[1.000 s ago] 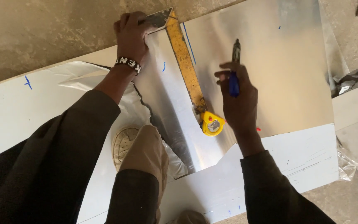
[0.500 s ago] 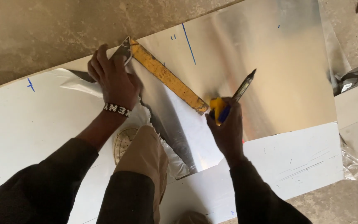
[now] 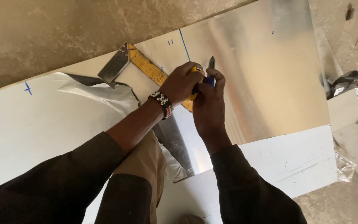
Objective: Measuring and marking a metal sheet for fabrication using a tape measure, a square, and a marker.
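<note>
Rough concrete floor (image 3: 63, 33) runs along the far side, with a big shiny sheet of silver metal (image 3: 266, 83) laid flat on it and a white-coated sheet (image 3: 34, 132) overlapping at the left. Both hands meet over the middle of the shiny sheet. The left hand (image 3: 181, 83), with a black-and-white beaded wristband (image 3: 162, 101), is closed around the small yellow tape measure case (image 3: 193, 96), mostly hidden by the fingers. The right hand (image 3: 208, 103) touches it from the near side, gripping a blue marker pen (image 3: 210, 70) whose tip points up and away from the person. From the hands, the yellow tape blade (image 3: 150, 68) runs up and to the left, its long axis slanting toward the grey metal triangular end piece (image 3: 114, 66) at the sheet's far edge; the left hand is nearer that end. Blue pen lines (image 3: 184, 45) mark the metal just beyond the hands. Crumpled silver offcuts (image 3: 353, 83) lie at the right.
</note>
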